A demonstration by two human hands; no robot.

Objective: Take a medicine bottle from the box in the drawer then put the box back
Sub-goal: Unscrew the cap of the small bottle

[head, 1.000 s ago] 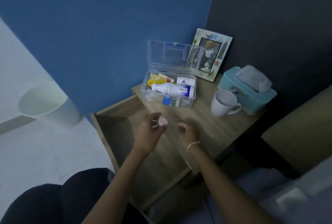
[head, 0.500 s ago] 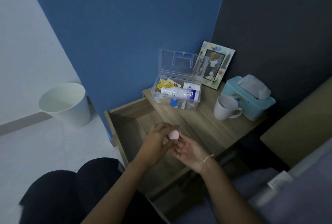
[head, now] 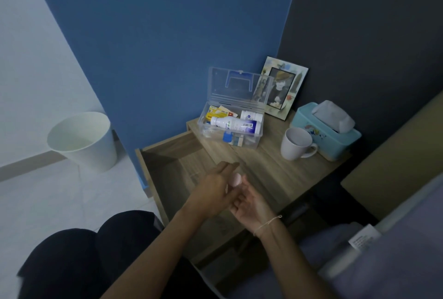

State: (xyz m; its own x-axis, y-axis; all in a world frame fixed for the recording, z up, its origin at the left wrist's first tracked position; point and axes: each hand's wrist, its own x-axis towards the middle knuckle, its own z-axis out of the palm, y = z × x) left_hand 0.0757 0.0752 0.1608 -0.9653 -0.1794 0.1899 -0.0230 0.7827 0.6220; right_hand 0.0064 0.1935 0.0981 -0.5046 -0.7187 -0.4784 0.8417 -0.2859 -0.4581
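Observation:
The clear plastic box [head: 203,124] stands on the wooden nightstand [head: 282,176] with its lid [head: 239,88] up. A white medicine bottle [head: 233,124] with a blue label lies across it, on top of other packets. The drawer [head: 165,169] below is pulled out. My left hand [head: 212,187] hovers over the drawer's right edge and pinches a small pale pink object [head: 236,179] in its fingertips. My right hand [head: 249,205] lies palm up, fingers spread, right under that object. What the pink object is I cannot tell.
A white mug [head: 297,144], a teal tissue box [head: 326,135] and a picture frame [head: 282,88] stand on the nightstand's right and back. A white waste bin [head: 84,140] is on the floor to the left. A bed edge [head: 383,238] is at the right.
My hands have come together and drawn nearer to me. The right hand has turned palm up beneath the pink object in my left hand. The view has swung slightly left.

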